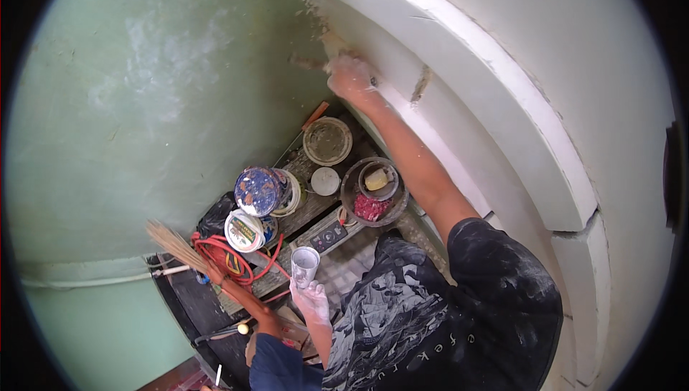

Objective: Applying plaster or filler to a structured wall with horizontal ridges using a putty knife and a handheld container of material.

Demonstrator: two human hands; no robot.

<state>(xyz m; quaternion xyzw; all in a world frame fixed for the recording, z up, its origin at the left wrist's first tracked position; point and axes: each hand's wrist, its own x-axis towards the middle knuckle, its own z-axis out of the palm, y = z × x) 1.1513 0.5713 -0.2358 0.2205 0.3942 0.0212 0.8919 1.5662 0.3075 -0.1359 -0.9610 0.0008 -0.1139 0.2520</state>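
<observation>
the left hand (pixel 312 302) holds a grey-white cup (pixel 305 265) left of the dark t-shirt (pixel 477 305), fingers wrapped round its base; the right hand (pixel 352 77), fingers curled, reaches the seam between green wall (pixel 172 125) and white moulding (pixel 459 39); i cannot tell whether it grips the pale piece (pixel 332 42) there

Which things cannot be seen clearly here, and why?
- What the right hand grips, if anything: head view, hidden by the hand, blurred.
- Underside of the cup: head view, hidden by cup and left hand.
- Body beyond the co-worker's navy sleeve: head view, lower edge cuts it.
- Dark object at right: head view, rim cuts it.
</observation>
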